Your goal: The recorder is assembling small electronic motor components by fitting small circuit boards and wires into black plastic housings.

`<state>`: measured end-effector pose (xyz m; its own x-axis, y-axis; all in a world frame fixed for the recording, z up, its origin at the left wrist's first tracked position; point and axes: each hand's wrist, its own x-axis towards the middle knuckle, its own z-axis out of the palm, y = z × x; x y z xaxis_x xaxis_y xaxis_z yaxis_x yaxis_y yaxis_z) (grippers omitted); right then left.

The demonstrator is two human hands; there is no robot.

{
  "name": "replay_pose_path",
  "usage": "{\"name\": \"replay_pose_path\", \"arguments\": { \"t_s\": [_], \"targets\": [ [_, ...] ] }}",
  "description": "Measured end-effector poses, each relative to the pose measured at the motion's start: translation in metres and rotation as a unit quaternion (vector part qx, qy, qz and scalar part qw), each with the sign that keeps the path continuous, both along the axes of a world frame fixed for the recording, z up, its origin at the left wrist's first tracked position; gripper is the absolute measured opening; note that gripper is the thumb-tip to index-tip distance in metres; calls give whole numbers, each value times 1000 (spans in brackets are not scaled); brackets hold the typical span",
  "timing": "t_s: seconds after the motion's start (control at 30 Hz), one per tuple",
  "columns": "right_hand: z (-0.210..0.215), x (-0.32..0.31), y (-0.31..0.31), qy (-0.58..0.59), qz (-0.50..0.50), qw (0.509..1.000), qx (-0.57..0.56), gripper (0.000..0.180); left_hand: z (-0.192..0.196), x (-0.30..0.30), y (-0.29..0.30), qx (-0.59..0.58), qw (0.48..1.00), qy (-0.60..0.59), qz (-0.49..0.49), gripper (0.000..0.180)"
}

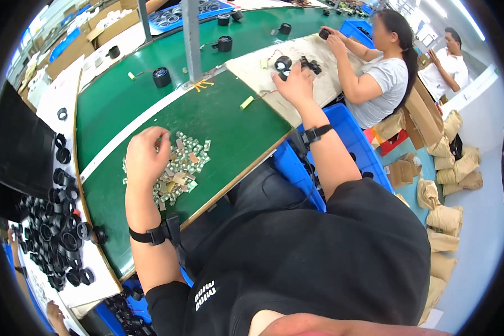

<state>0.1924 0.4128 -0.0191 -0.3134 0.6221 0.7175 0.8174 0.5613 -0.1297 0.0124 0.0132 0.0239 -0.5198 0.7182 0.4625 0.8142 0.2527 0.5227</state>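
Fingers of the left hand (145, 152) curl loosely into the heap of small silvery metal clips (176, 167) near the green belt's (123, 95) front edge; the right hand (294, 84) pinches a black round plastic part (283, 63) at the beige mat's (252, 73) near edge; many loose clips left, assembly apparently under way.

One head-worn fisheye view, looking steeply down from above my own chest.

I see my black-shirted torso at the lower edge and both forearms rising from it toward the green felt-topped workbench (218, 117), which sits close below and bends toward the rim. My left hand (145, 157) lies near; my right hand (294, 84) reaches farther out. The lens faces forward along the bench toward a seated co-worker in a grey shirt (383, 84).
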Motion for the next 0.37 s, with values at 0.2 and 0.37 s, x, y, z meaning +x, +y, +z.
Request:
{"name": "replay_pose_path", "arguments": {
  "t_s": [0.2, 0.37],
  "targets": [
    [15, 10, -3, 71, 175, 955, -231, 61, -4, 13, 1, -4, 1000, -11, -25, 12],
    [48, -12, -97, 317, 523, 654, -445, 53, 4, 34, 22, 105, 991, -8, -87, 29]
  ]
}}
